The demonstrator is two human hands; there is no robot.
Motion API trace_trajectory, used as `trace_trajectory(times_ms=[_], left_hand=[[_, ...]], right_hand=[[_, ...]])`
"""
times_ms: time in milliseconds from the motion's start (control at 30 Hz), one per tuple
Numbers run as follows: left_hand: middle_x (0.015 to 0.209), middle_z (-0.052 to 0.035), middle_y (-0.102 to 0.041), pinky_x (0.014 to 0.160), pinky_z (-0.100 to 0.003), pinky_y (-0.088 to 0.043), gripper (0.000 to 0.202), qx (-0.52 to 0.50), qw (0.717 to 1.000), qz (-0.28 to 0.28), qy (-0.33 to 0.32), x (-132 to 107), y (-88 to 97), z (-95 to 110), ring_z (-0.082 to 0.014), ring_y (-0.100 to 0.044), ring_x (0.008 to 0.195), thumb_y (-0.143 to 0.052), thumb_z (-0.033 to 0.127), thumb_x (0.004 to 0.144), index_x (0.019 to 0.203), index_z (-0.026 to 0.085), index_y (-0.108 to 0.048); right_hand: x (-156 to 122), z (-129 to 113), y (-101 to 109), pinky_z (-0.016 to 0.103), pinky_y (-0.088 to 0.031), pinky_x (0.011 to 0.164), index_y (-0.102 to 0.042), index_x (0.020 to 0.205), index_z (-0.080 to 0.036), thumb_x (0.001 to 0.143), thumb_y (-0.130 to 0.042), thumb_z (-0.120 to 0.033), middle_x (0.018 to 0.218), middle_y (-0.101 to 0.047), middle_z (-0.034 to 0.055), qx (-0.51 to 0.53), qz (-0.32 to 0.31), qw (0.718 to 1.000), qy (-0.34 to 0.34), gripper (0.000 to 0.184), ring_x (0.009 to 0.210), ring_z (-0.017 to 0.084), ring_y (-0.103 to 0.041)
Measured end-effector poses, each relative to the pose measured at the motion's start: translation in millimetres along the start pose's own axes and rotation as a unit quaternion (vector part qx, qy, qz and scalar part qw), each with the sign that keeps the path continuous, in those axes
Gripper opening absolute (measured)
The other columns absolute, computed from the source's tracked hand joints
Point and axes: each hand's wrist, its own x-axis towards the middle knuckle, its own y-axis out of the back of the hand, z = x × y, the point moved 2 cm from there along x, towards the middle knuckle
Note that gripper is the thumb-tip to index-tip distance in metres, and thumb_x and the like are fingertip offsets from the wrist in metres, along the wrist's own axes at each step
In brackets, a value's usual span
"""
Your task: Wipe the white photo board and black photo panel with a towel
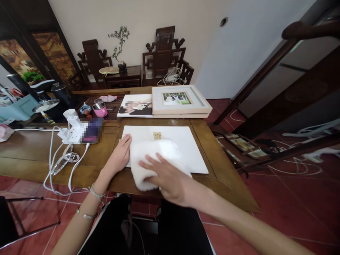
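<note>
A white flat panel (183, 141) lies on the wooden table in front of me. Near its far edge sits a small gold-coloured metal hanger plate (157, 135). A fluffy white cloth (143, 161) is bunched over the panel's near left part and hangs past its near edge. My right hand (166, 177) presses down on the cloth, fingers spread over the top and thumb against its near fold. Flat along the panel's left edge rests my left hand (122, 150), its fingers stretched out. The cloth hides part of the panel.
Behind the panel lie a framed photo (198, 102) and a photo print (136, 110). To the left are a power strip (75, 134) with white cables, a phone (94, 130), a hair clip (63, 159) and a pink cup (100, 110). A dark wooden rack (239, 145) stands right.
</note>
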Motion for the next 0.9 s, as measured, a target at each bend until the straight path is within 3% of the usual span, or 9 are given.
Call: trace_trajectory(times_ms=[100,200,300,367,467,533,633,767,900], left_hand=[[0.151,-0.0158,-0.035,0.117,-0.048,-0.019,0.050,-0.010,1.000,0.018,-0.005,0.0,-1.4,-0.6,-0.0236,-0.026,0.143,-0.026,0.026,0.095,0.140,0.009,-0.040],[0.149,-0.0155,-0.039,0.117,-0.046,-0.020,0.050,-0.047,0.998,0.043,0.000,-0.8,1.8,1.2,-0.0235,-0.030,0.141,-0.028,0.031,0.096,0.139,0.010,-0.042],[0.149,-0.0116,-0.040,0.117,-0.041,-0.023,0.053,-0.129,0.989,0.074,0.016,-2.1,9.3,3.8,-0.0216,-0.034,0.140,-0.029,0.040,0.097,0.142,0.014,-0.038],[0.151,-0.0081,-0.037,0.117,-0.038,-0.025,0.055,-0.196,0.976,0.097,0.022,-2.8,14.2,4.6,-0.0197,-0.033,0.140,-0.026,0.044,0.098,0.146,0.018,-0.030],[0.154,-0.0072,-0.032,0.117,-0.036,-0.025,0.058,-0.255,0.957,0.137,0.027,-3.5,18.9,4.4,-0.0179,-0.029,0.142,-0.015,0.045,0.099,0.149,0.018,-0.021],[0.154,-0.0071,-0.032,0.117,-0.036,-0.024,0.058,-0.259,0.953,0.157,0.028,-4.0,20.3,4.5,-0.0176,-0.029,0.142,-0.013,0.045,0.099,0.148,0.017,-0.024],[0.152,-0.0085,-0.036,0.118,-0.037,-0.023,0.057,-0.232,0.959,0.161,0.022,-4.7,19.4,5.9,-0.0184,-0.032,0.140,-0.016,0.043,0.099,0.145,0.015,-0.033],[0.146,-0.0124,-0.044,0.117,-0.042,-0.025,0.052,-0.109,0.990,0.084,-0.011,-4.4,10.3,7.4,-0.0227,-0.036,0.139,-0.028,0.040,0.097,0.138,0.012,-0.045],[0.148,-0.0142,-0.041,0.116,-0.048,-0.024,0.050,-0.035,0.999,0.037,-0.013,-3.9,2.3,4.4,-0.0241,-0.034,0.140,-0.032,0.033,0.096,0.141,0.012,-0.040]], right_hand=[[23.5,31.2,6.7,0.061,-0.018,0.112,-0.059,0.125,-0.018,0.070,-0.047,0.004,0.149,-0.038,0.0150,-0.039,0.016,0.997,-0.063,0.061,0.140,0.035,-0.023],[55.1,52.7,12.7,0.064,-0.019,0.110,-0.053,0.133,-0.015,0.076,-0.045,0.001,0.150,-0.034,0.0175,-0.084,0.008,0.988,-0.133,0.059,0.140,0.039,-0.021],[80.7,54.3,13.4,0.067,-0.020,0.107,-0.054,0.132,-0.012,0.082,-0.041,-0.003,0.151,-0.032,0.0193,-0.119,0.018,0.979,-0.165,0.053,0.138,0.044,-0.022],[88.0,44.5,9.6,0.068,-0.020,0.106,-0.058,0.128,-0.013,0.084,-0.040,-0.005,0.151,-0.033,0.0185,-0.126,0.021,0.982,-0.137,0.049,0.138,0.045,-0.023],[80.3,21.7,2.3,0.063,-0.019,0.110,-0.063,0.121,-0.017,0.084,-0.044,-0.007,0.150,-0.036,0.0133,-0.120,0.034,0.992,-0.020,0.044,0.139,0.040,-0.024],[64.8,9.8,-1.0,0.060,-0.021,0.111,-0.066,0.116,-0.018,0.082,-0.047,-0.007,0.150,-0.037,0.0110,-0.110,0.041,0.992,0.046,0.041,0.139,0.037,-0.025],[35.5,5.5,-1.4,0.060,-0.022,0.111,-0.067,0.110,-0.018,0.076,-0.051,-0.006,0.148,-0.040,0.0095,-0.064,0.020,0.993,0.092,0.040,0.139,0.035,-0.026],[6.1,25.4,10.6,0.055,-0.021,0.114,-0.066,0.111,-0.021,0.069,-0.046,0.002,0.146,-0.045,0.0048,0.003,0.013,0.998,0.054,0.052,0.140,0.028,-0.027],[10.2,60.2,25.2,0.050,-0.022,0.115,-0.065,0.114,-0.019,0.065,-0.039,0.006,0.139,-0.053,0.0072,0.010,0.030,0.999,-0.034,0.060,0.139,0.023,-0.031]])
